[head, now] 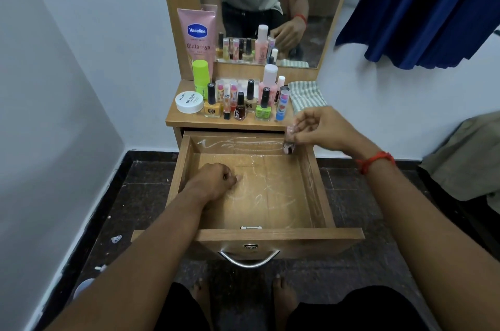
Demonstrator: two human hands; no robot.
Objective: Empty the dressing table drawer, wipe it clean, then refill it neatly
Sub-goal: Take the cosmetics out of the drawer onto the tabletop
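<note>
The wooden drawer (pixel 319 190) is pulled out, and its floor shows white chalky smears with no items lying on it. My left hand (pixel 216 182) rests inside at the left, fingers curled, apparently holding nothing. My right hand (pixel 316 128) hovers over the drawer's back right corner, pinching a small pinkish bottle with a dark cap (pixel 289 141). On the dressing table top (pixel 173 117) stand several nail polish bottles (pixel 211 103), lip balms, a pink Vaseline tube (pixel 197 38), a green roll-on (pixel 201 76), a white jar (pixel 188 102) and a pink bottle (pixel 269 82).
A striped folded cloth (pixel 307 95) lies on the table top at the right. The mirror (pixel 270 6) reflects a person's torso. A blue curtain (pixel 422 11) hangs at the upper right, and grey fabric (pixel 465 157) lies at the right. The dark tiled floor (pixel 135 190) surrounds the drawer.
</note>
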